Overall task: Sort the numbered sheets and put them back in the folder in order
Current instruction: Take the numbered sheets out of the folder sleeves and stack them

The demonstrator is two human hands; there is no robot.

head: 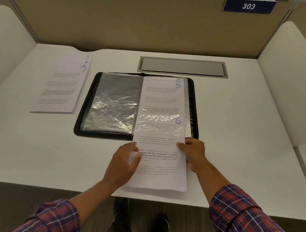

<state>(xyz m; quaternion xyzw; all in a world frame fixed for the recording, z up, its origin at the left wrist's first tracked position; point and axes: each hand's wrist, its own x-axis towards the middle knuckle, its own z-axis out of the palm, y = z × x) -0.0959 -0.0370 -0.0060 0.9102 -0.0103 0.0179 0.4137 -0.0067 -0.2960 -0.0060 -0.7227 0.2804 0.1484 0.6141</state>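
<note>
A black folder (88, 104) lies open on the white desk, its left side showing an empty clear sleeve (114, 102). On its right side lies a sheet marked 5 (161, 93) under plastic. A sheet marked 6 (160, 168) sticks halfway out of the sleeve toward me, over the folder's near edge. My left hand (123, 163) holds that sheet's left edge. At its right edge, by the folder's near right corner, my right hand (192, 153) pinches it. A fanned stack of numbered sheets (60, 90) lies left of the folder, 7 on top.
A grey cable hatch (181, 68) is set into the desk behind the folder. White side partitions (292, 81) and a beige back panel (142, 24) enclose the desk. The desk's front edge (174, 203) runs just below the sheet's near end.
</note>
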